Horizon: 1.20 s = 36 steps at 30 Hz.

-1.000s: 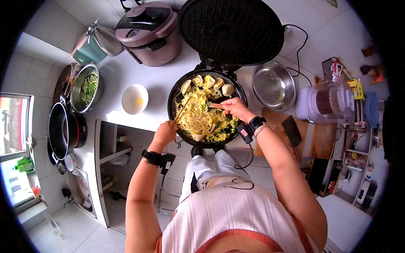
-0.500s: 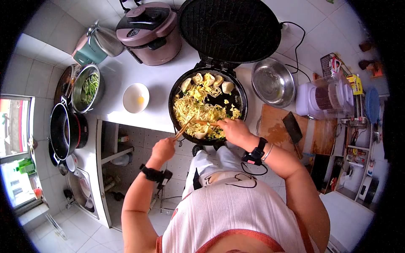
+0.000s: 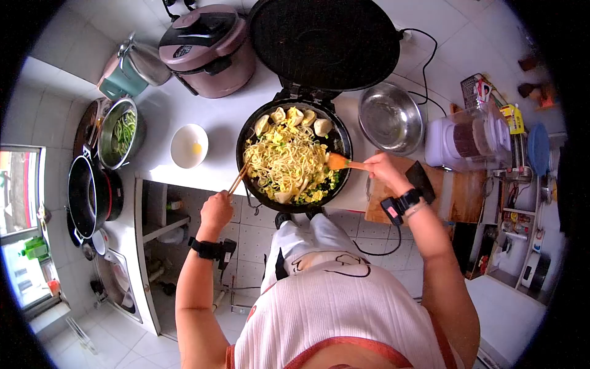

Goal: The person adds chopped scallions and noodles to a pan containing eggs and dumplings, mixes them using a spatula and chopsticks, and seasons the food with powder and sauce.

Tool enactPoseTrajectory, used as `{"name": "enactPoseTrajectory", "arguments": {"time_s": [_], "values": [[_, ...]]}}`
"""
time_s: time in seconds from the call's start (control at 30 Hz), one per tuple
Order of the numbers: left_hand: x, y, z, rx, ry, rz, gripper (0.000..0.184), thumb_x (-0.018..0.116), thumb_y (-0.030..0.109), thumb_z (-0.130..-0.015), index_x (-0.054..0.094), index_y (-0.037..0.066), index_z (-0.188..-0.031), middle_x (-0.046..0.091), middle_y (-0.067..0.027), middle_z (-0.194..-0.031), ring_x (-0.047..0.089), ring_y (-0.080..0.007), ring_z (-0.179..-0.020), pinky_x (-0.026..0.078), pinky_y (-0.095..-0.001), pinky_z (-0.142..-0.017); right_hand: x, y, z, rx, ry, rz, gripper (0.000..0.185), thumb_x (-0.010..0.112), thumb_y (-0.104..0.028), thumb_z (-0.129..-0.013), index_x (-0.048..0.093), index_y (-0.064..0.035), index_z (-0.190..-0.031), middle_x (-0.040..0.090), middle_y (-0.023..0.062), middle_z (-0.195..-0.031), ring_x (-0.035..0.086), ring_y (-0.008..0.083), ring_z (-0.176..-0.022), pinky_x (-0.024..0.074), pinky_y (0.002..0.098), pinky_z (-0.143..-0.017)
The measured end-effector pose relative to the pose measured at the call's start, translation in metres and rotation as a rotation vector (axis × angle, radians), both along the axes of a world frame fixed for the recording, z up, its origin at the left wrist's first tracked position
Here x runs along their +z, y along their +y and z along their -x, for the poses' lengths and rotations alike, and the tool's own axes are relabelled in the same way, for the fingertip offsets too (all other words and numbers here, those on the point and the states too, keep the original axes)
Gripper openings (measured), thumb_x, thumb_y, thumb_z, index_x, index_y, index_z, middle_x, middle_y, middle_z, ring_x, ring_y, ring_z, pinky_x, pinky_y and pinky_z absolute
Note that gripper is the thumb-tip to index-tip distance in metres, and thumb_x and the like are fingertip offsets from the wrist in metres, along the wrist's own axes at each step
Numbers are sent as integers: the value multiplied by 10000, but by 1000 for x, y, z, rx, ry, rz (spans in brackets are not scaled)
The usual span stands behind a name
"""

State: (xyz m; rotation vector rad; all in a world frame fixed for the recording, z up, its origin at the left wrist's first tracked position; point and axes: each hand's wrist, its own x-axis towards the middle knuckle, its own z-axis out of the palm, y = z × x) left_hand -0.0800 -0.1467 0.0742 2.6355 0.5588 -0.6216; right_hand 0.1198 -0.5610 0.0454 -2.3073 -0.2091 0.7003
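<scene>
A round electric griddle (image 3: 243, 184) with its black lid (image 3: 326, 43) raised is filled with noodles (image 3: 286, 157) mixed with yellow egg and green bits. Several dumplings (image 3: 295, 117) line its far edge. Closed around a pair of chopsticks (image 3: 238, 179), my left hand (image 3: 216, 211) is just outside the near left rim, and the tips reach the noodles at the left. My right hand (image 3: 387, 170), beyond the right rim, grips the handle of an orange spatula (image 3: 337, 162). The spatula's blade touches the right side of the noodles.
Left of the griddle stands a white bowl (image 3: 188, 146) with a little yellow liquid. A steel bowl (image 3: 391, 118) and a cutting board (image 3: 393, 200) with a cleaver (image 3: 421, 180) are at the right. Behind stands a pressure cooker (image 3: 209, 52); green beans fill a metal pot (image 3: 123, 132) farther left.
My hands have moved apart: the left with the chopsticks to the left rim, the right with the spatula to the right. The noodles are gathered more toward the middle.
</scene>
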Motion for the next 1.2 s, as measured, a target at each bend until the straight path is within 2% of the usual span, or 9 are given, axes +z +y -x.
{"name": "enactPoseTrajectory", "arguments": {"time_s": [0.1,0.17,0.3,0.43,0.6,0.7,0.83,1.0,1.2], "values": [[-10,-19,-7,-3,-4,76,217,444,215,-842,574,54,-907,607,-228,-808,585,-403,-777,469,-477,-698,0,48,11,-228,436,-275,133,548,-96,-834,629,-6,-888,514,0,-540,329,24,-353,192,189,-299],[-15,-32,-12,-33,-66,126,194,482,212,-843,566,41,-879,598,-221,-797,572,-406,-772,452,-480,-669,-6,81,13,-223,465,-306,147,536,-101,-848,636,-11,-910,534,6,-582,354,30,-386,218,195,-325],[1,-41,-16,20,-42,79,211,473,224,-855,569,41,-894,599,-221,-791,567,-413,-767,451,-483,-663,-25,117,13,97,40,-353,139,566,-106,-812,646,-1,-856,561,50,-571,533,122,-515,406,275,-487],[17,-25,3,15,-29,2,202,461,214,-861,572,56,-922,617,-208,-814,600,-380,-762,481,-457,-662,15,132,41,213,-481,-240,165,534,-129,-814,622,-40,-922,601,157,-725,588,326,-671,456,401,-593],[34,-20,21,-12,13,-68,214,448,215,-873,570,53,-944,619,-198,-773,606,-371,-725,490,-451,-626,61,137,69,383,-457,-68,112,489,-81,-784,583,-47,-833,602,164,-764,596,335,-688,470,425,-566],[32,-21,28,-32,37,-29,193,445,191,-869,565,62,-948,622,-190,-770,608,-367,-729,493,-451,-616,62,137,83,464,-416,1,192,523,-108,-808,581,-34,-975,604,142,-797,597,318,-685,475,403,-575],[12,-27,26,-68,49,9,169,453,158,-842,560,64,-934,623,-190,-778,608,-369,-730,492,-456,-622,43,142,87,555,-382,90,113,519,-118,-801,596,-60,-859,607,143,-707,602,317,-649,481,411,-572],[-7,-59,7,-57,-26,103,196,458,179,-857,576,87,-984,612,-201,-782,591,-385,-735,473,-477,-638,46,115,65,436,-366,171,101,517,-96,-764,593,-73,-825,596,137,-677,602,323,-663,482,434,-580],[40,-54,3,-53,-33,21,217,441,136,-835,556,83,-1012,621,-188,-769,611,-364,-719,493,-459,-643,99,63,31,237,-395,183,162,529,-141,-791,619,-92,-917,603,172,-763,583,357,-713,457,439,-621]]}}
